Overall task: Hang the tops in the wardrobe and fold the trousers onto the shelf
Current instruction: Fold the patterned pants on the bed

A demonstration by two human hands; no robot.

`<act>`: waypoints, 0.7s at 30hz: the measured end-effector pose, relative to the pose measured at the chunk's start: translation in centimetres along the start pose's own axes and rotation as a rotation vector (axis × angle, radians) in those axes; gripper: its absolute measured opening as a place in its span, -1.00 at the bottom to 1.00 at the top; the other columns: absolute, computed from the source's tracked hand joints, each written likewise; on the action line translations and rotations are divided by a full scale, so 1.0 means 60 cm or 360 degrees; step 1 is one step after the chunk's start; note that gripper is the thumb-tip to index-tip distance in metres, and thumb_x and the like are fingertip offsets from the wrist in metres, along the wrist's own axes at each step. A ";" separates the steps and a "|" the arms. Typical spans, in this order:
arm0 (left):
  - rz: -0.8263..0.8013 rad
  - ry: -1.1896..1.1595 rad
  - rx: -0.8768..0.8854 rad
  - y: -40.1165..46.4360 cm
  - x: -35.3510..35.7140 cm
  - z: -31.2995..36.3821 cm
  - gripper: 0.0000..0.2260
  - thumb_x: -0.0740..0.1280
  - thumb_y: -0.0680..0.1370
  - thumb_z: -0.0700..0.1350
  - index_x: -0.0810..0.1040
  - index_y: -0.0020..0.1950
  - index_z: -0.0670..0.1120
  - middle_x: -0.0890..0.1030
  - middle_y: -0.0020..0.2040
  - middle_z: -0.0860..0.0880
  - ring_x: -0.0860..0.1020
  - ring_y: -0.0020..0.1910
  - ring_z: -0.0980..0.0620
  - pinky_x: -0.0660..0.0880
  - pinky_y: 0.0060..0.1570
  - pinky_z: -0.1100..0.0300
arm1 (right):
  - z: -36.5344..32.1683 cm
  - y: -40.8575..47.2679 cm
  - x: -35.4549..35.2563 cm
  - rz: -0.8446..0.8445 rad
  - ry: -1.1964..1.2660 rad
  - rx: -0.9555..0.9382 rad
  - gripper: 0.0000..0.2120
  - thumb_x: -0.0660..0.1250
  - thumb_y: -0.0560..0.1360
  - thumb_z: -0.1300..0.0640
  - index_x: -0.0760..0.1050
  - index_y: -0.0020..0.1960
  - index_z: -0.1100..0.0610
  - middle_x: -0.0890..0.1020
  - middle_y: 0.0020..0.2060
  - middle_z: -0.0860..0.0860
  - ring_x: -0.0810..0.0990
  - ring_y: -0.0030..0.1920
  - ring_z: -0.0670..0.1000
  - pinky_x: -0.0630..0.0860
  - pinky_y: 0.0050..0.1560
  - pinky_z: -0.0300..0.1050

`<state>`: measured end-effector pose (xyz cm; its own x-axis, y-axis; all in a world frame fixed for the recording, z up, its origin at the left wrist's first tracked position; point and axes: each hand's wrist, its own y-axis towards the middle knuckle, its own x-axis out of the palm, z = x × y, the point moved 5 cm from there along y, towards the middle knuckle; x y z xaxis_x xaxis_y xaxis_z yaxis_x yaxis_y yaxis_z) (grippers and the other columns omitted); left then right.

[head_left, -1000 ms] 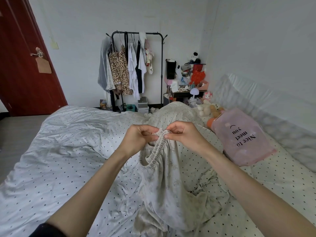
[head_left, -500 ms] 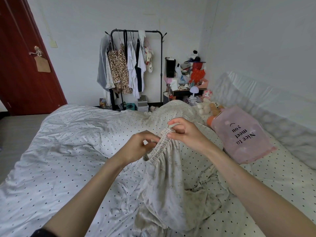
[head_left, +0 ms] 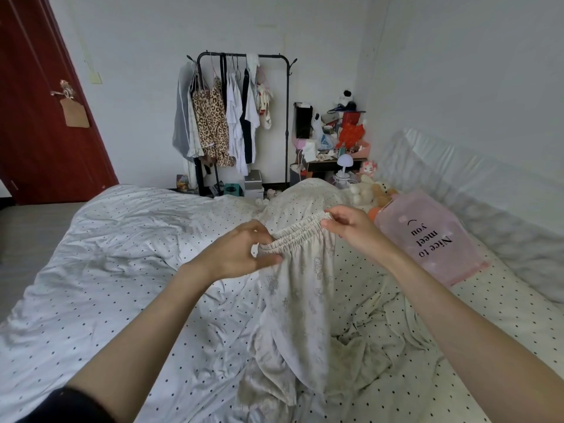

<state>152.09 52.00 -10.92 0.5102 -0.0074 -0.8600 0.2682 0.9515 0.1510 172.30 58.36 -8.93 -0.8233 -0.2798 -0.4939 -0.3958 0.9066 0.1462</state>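
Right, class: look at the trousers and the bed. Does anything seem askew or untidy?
Yes. The trousers hang bunched from their waistband, pinched by the left hand and right hand, legs crumpled on the rumpled bedsheet.

Both bare forearms reach forward from the lower corners of the view; the left hand (head_left: 235, 254) sits lower, thumb and fingers curled to pinch the elastic waistband of the trousers (head_left: 293, 288); the right hand (head_left: 351, 227) is raised slightly higher, fingertips pinching the waistband's other end; a dark sleeve (head_left: 73, 406) covers the left upper arm.
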 end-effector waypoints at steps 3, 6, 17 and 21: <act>0.0300 -0.0171 0.0050 0.025 -0.048 0.013 -0.90 0.38 0.48 0.03 0.56 -0.11 0.03 0.52 -0.05 0.10 0.50 -0.08 0.15 0.37 -0.11 0.33 | -0.040 0.021 -0.023 0.0056 -0.0033 -0.0098 -0.81 0.27 0.56 0.14 0.49 0.16 0.13 0.60 0.02 -0.04 0.55 0.05 -0.12 0.43 -0.05 -0.45; 0.0526 -0.0306 0.0019 0.069 -0.130 0.038 -0.87 0.38 0.50 -0.04 0.48 -0.20 0.13 0.51 -0.27 0.18 0.47 -0.31 0.24 0.33 -0.30 0.39 | -0.108 0.056 -0.070 0.0185 -0.0044 -0.0204 -0.75 0.27 0.56 0.13 0.47 0.22 0.17 0.58 0.06 -0.02 0.54 0.07 -0.10 0.43 -0.03 -0.48; 0.1005 -0.0407 0.0413 0.191 -0.468 0.260 -0.96 0.33 0.54 -0.20 0.50 -0.10 -0.09 0.56 -0.22 -0.04 0.50 -0.19 0.01 0.45 -0.13 0.16 | -0.413 0.114 -0.300 0.0616 -0.0014 -0.0636 -0.69 0.29 0.55 0.16 0.43 0.24 0.28 0.58 0.04 0.18 0.54 0.04 0.05 0.44 0.21 -0.04; 0.1089 -0.0403 0.0628 0.192 -0.546 0.356 -0.91 0.31 0.54 -0.22 0.48 -0.11 -0.04 0.58 -0.20 -0.02 0.52 -0.21 0.04 0.46 -0.11 0.18 | -0.500 0.089 -0.367 0.0756 0.0021 -0.0791 -0.70 0.24 0.58 0.18 0.40 0.23 0.35 0.56 -0.01 0.18 0.50 -0.03 0.04 0.45 0.17 -0.01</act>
<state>155.95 56.61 29.41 0.8208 0.4198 -0.3874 0.0747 0.5934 0.8014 176.09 59.86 28.43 -0.9574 0.1052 -0.2688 -0.1279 0.6801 0.7218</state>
